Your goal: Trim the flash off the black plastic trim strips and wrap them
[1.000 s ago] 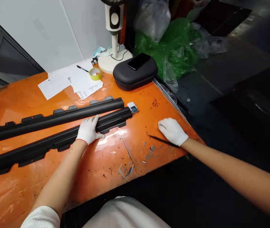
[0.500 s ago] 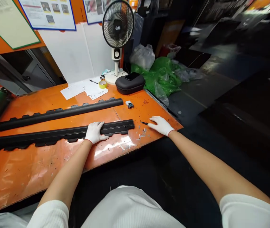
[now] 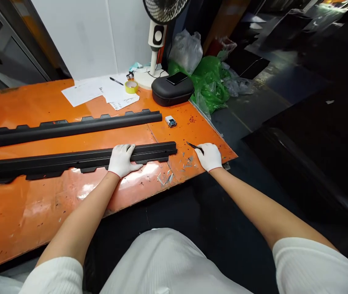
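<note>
My left hand (image 3: 121, 160), in a white glove, lies over the nearer long black plastic trim strip (image 3: 79, 158), its fingers across the top and its thumb along the near edge. Tabs stick out from that strip's near side. To the right of the strip's end, my gloved right hand (image 3: 210, 157) is closed round the dark handle of a slim craft knife (image 3: 195, 145). The knife's pointed tip faces left, toward the strip, just above or on the table. Small clear scraps (image 3: 165, 178) lie between the strip and my right hand.
A second black strip (image 3: 70, 128) lies farther back on the orange table (image 3: 17, 216). Behind are papers (image 3: 82, 93), yellow tape (image 3: 131, 86), a black case (image 3: 172, 92) with a phone on it, and a fan (image 3: 153, 57). A small white device (image 3: 170, 121) sits near the strips' ends.
My right hand has closed round the craft knife and lifted its handle, where before its fingers were reaching at it. My left hand stays on the strip. The view has tilted down.
</note>
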A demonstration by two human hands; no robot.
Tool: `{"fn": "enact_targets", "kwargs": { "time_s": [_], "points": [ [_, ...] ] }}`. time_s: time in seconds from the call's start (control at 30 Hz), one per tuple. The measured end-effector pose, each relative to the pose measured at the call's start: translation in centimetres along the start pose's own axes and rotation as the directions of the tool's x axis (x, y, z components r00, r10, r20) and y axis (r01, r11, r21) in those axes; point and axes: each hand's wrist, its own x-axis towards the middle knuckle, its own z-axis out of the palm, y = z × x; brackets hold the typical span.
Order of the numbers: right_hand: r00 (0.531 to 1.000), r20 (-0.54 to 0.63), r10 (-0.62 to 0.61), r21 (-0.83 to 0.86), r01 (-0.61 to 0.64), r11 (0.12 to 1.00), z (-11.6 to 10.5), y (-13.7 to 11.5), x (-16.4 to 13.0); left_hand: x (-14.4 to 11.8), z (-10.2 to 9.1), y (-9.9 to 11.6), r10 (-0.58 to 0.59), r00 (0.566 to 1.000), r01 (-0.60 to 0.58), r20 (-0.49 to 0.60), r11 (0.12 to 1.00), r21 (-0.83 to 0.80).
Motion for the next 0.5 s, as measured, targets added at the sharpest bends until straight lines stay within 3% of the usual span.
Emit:
{"fn": "enact_targets", "kwargs": {
  "time_s": [0.27, 0.5],
  "points": [
    [0.995, 0.083, 0.056, -0.125, -0.045, 0.991, 1.7, -0.9, 2.7, 2.0, 2.0, -3.1, 0.028, 0.999, -0.030, -0.025, 0.997, -0.069],
    [0.991, 0.119, 0.068, -0.125, -0.053, 0.991, 0.9, 0.2, 4.4, 4.1, 2.0, -2.6, 0.018, 1.000, -0.019, -0.017, 0.999, -0.032]
  ]
}}
